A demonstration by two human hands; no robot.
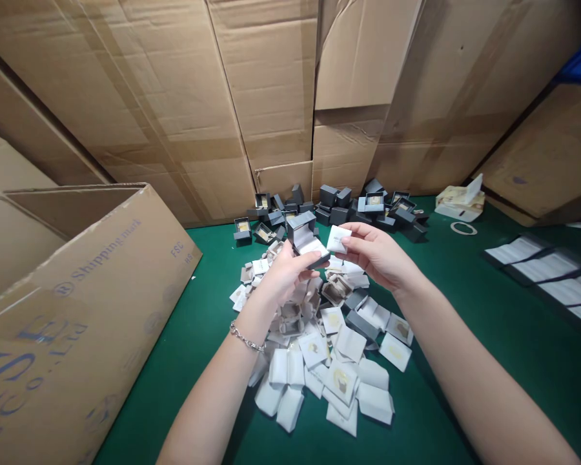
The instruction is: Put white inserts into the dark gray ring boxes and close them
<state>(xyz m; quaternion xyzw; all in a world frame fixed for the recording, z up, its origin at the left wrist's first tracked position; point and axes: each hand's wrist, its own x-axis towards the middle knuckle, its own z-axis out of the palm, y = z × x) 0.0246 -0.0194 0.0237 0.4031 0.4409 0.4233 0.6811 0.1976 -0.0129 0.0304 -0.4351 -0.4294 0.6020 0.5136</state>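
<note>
My left hand (290, 271) grips a small dark grey jewellery box (303, 226), its lid raised and its white lining showing. Just to the right, my right hand (368, 248) pinches a small white square pad (337, 239) with faint print, held close beside the open box. Below both hands lies a heap of white and grey pieces: folded white inserts (375, 400), square white pads with yellowish marks (342, 380) and beige-grey box liners (336, 290). Another dark box (362, 325) lies in the heap, partly covered.
Several dark small boxes (339, 203), some open, are piled at the back of the green table (445, 400). A large carton (126, 278) stands at left. At right are a tissue pack (459, 201), a white ring (463, 228) and a black-strapped white row (542, 261). Cardboard walls the back.
</note>
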